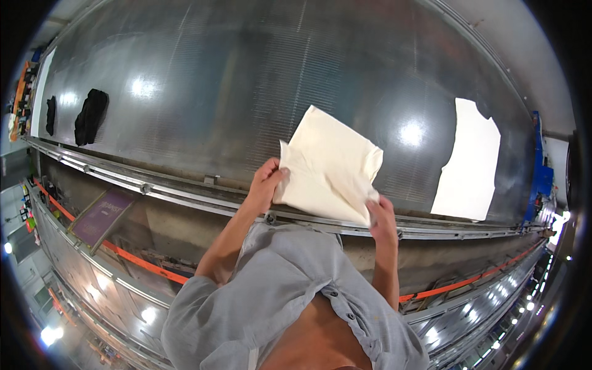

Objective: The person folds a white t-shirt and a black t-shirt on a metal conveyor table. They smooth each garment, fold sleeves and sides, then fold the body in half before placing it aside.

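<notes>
Cream cloth piece [330, 166] is being held over the near tabletop [216, 92] edge, both hands gripping it, left hand [266, 182], right hand [381, 216]; not yet laid flat.

Grey metal table [246, 80] carries white fabric [472, 163] (flat) and black cloths [90, 116].

A purple rectangular sign [102, 216], seemingly framed, lies lower left.
</notes>
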Motion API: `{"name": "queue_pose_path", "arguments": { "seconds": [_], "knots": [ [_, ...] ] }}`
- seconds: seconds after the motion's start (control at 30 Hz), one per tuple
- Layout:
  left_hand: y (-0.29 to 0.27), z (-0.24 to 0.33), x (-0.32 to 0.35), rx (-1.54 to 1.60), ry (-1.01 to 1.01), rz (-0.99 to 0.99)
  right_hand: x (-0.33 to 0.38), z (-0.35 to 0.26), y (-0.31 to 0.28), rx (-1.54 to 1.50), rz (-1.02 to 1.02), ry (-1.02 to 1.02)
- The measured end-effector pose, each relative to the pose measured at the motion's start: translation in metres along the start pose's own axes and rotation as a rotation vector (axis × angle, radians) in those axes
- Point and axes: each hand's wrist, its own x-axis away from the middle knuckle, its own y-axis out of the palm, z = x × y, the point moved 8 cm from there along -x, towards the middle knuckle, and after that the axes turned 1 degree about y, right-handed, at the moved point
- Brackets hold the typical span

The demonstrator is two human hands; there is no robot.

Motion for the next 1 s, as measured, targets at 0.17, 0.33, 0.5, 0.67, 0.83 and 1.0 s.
{"name": "queue_pose_path", "arguments": {
  "seconds": [0.17, 0.33, 0.5, 0.67, 0.83, 1.0],
  "knots": [
    [0.064, 0.043, -0.009, 0.079, -0.007, -0.249, 0.047, -0.079, -0.017, -0.127, 0.037, -0.250],
    [0.120, 0.097, -0.121, 0.217, 0.068, -0.202, -0.063, -0.140, -0.033, -0.049, 0.216, -0.362],
    [0.133, 0.167, -0.228, 0.145, 0.361, -0.260, -0.166, -0.216, 0.020, -0.176, 0.071, -0.424],
    [0.091, 0.147, -0.330, 0.020, 0.332, 0.008, -0.269, -0.212, 0.037, -0.042, 0.205, -0.358],
    [0.057, 0.085, -0.352, -0.047, 0.116, 0.301, -0.314, -0.167, 0.017, 0.122, 0.289, -0.386],
    [0.050, 0.069, -0.338, 0.037, 0.039, 0.264, -0.296, -0.156, 0.008, 0.118, 0.323, -0.404]
  ]
}}
